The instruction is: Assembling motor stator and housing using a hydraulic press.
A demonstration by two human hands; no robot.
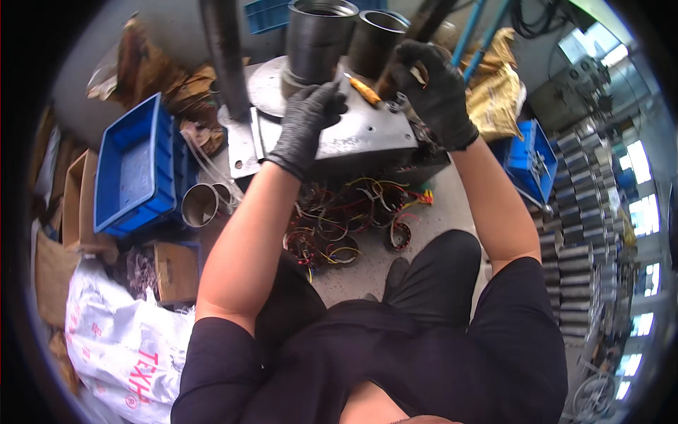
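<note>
My left hand (311, 126), in a dark glove, is in front of a dark metal cylinder (321, 42) that stands on a round plate (267, 88). Its fingers are curled together, and anything in them is hidden. My right hand (436, 92), also gloved, is raised beside a slanting dark column (427, 20). Those fingers are bent inward around something too small to name, with a pale spot showing between them. An orange-handled tool (365, 91) lies on the metal machine table (360, 134) between my hands. Small metal rings (397, 102) are just left of my right hand.
A second metal cylinder (378, 39) stands behind the table. Wound coils with coloured wires (346, 219) lie on the floor below it. Blue crates (134, 166) and a white sack (120, 339) are at left. Stacked metal cylinders (579, 240) line the right side.
</note>
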